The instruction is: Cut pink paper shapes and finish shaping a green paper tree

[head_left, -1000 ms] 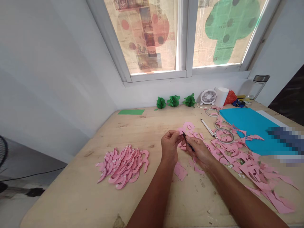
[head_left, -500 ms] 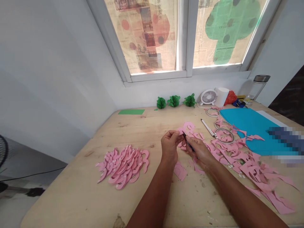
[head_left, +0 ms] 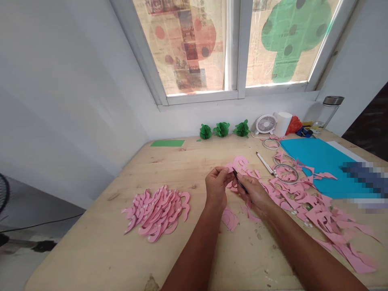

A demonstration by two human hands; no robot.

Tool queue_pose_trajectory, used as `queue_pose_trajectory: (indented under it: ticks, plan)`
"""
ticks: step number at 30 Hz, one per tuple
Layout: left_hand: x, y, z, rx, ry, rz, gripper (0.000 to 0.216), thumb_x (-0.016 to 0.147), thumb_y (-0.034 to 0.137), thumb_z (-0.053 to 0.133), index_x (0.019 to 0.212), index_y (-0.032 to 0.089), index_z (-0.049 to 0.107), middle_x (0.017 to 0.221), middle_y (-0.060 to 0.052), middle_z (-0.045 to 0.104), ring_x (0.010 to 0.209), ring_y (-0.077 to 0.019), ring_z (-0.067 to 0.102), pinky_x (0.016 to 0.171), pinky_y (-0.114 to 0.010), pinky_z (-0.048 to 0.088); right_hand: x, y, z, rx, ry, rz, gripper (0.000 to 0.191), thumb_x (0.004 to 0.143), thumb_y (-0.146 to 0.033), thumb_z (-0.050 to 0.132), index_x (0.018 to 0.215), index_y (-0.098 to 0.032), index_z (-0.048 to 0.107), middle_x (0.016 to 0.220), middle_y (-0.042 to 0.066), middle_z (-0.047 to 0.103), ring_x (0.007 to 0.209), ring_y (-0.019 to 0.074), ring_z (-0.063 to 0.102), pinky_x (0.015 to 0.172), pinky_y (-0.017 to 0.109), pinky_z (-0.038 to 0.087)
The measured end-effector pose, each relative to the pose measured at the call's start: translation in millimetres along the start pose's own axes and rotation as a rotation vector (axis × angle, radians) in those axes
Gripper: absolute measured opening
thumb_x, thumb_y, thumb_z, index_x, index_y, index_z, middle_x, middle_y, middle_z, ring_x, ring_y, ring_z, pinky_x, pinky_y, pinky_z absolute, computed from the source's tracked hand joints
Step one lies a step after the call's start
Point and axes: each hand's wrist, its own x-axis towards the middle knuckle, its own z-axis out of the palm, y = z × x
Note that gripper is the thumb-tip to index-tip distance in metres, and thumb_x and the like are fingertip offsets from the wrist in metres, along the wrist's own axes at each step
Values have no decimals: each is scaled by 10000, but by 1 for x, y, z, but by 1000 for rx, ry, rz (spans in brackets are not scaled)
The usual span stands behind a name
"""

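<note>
My left hand (head_left: 217, 184) pinches a piece of pink paper (head_left: 229, 166) between thumb and fingers, above the middle of the table. My right hand (head_left: 254, 192) is closed round a pair of dark scissors (head_left: 241, 183), whose tips meet the pink paper beside my left fingertips. Just beyond the hands, a curled pink shape (head_left: 241, 161) shows; whether it joins the held paper I cannot tell. Left of my arms lies a heap of curved pink cut-outs (head_left: 160, 212). Nearer me, a pink paper piece (head_left: 230, 218) with a drawn outline rests between my forearms.
Pink scraps (head_left: 330, 222) spread across the right, around tape rings (head_left: 286, 173) and a white pen (head_left: 264, 163). Blue sheets (head_left: 321, 165) lie behind them. Along the wall stand green paper balls (head_left: 222, 129), a small fan (head_left: 266, 124) and a glass bottle (head_left: 329, 115). A green strip (head_left: 167, 143) lies back left.
Almost nothing differs. The scissor tips and the pink paper at my fingertips have shifted very slightly; both hands keep their holds.
</note>
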Motion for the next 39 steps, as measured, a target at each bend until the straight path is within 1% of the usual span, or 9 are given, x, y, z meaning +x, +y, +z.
queue_pose_trajectory:
  ticks: [6, 11, 17, 24, 31, 39]
  plan:
    - [0, 0, 0, -10, -13, -1, 175, 586, 228, 724, 633, 137, 583, 599, -11, 646, 553, -100, 606, 628, -234, 480, 1, -1, 0, 9, -7, 8, 399, 778, -557, 567, 666, -174, 583, 367, -105, 369, 280, 24, 243, 404, 211, 298]
    - [0, 0, -1, 0, -18, -6, 167, 595, 224, 720, 632, 137, 582, 601, -12, 646, 555, -98, 609, 631, -230, 486, 1, 2, -1, 9, -14, 2, 396, 785, -555, 563, 647, -184, 563, 351, -105, 363, 278, 33, 233, 400, 217, 287]
    - [1, 4, -2, 57, -7, -18, 210, 562, 254, 739, 626, 137, 577, 600, -19, 652, 541, -108, 615, 635, -247, 499, 1, 1, -2, -35, -9, -14, 411, 784, -560, 562, 629, -179, 565, 346, -109, 341, 289, 40, 213, 429, 229, 330]
    - [3, 9, -3, 112, -10, -35, 194, 543, 233, 728, 598, 140, 567, 593, -27, 657, 546, -134, 629, 644, -282, 515, 3, 5, -4, -51, -29, -18, 384, 806, -530, 551, 666, -175, 598, 351, -111, 337, 293, 34, 205, 453, 230, 350]
    - [4, 10, -5, 112, -28, -51, 180, 541, 206, 717, 607, 138, 565, 609, -29, 665, 554, -139, 638, 641, -279, 514, 4, 4, -6, -85, -36, -19, 410, 769, -563, 571, 641, -174, 585, 352, -107, 323, 319, 44, 211, 443, 229, 337]
    - [5, 12, -7, 136, -50, -54, 181, 539, 209, 713, 596, 139, 556, 588, -13, 641, 549, -139, 631, 650, -291, 516, 4, 1, -7, -154, -16, -20, 411, 778, -558, 561, 630, -175, 593, 353, -105, 332, 338, 44, 219, 519, 240, 381]
